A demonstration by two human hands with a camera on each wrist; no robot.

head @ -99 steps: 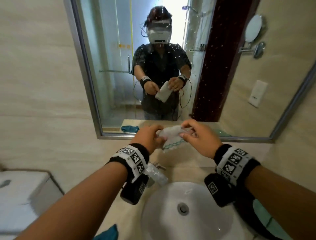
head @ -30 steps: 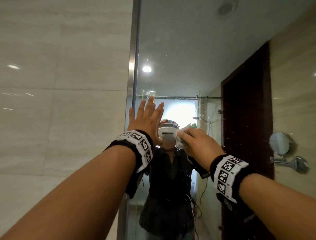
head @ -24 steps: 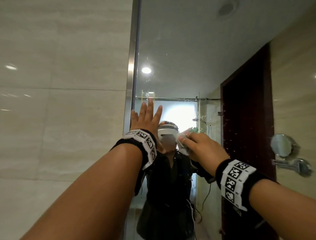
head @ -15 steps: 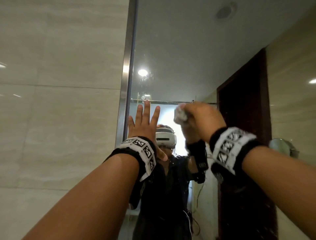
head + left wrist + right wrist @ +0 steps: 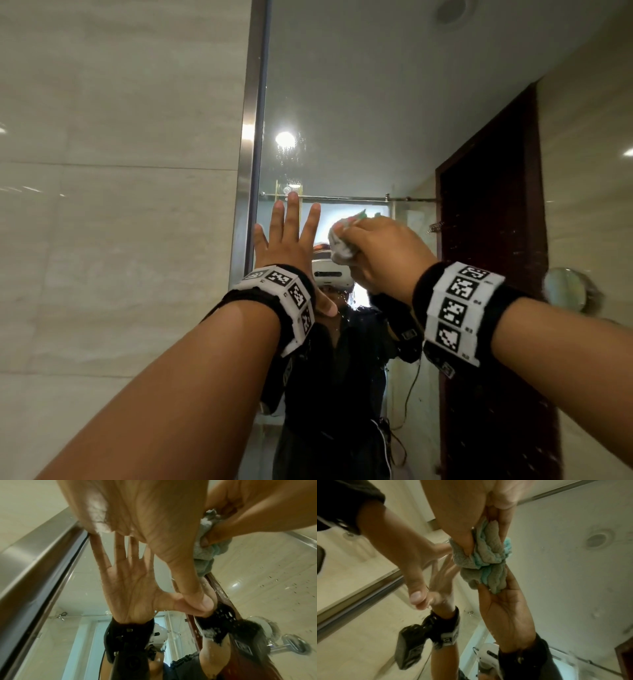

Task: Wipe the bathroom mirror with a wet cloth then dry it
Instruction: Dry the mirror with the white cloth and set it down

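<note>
The mirror [image 5: 359, 102] fills the right of the head view, its metal frame [image 5: 251, 137] running down its left edge. My left hand [image 5: 291, 240] lies flat on the glass near that frame, fingers straight and spread. My right hand [image 5: 387, 253] grips a bunched white-and-teal cloth [image 5: 340, 248] and presses it to the glass just right of the left hand. The right wrist view shows the cloth [image 5: 488, 550] squeezed in curled fingers [image 5: 505, 520], meeting its own reflection. In the left wrist view my left palm [image 5: 137, 507] touches the glass, with the cloth [image 5: 205, 553] beside it.
A beige tiled wall [image 5: 120, 240] lies left of the frame. Water drops [image 5: 291, 154] dot the glass above my hands. The mirror reflects a dark red door [image 5: 489, 274] and a round wall mirror [image 5: 565, 287] at the right.
Both hands held the cloth over the sink, then rose to the mirror. In the last second my right hand slid the cloth up the glass; my left hand stayed flat.
</note>
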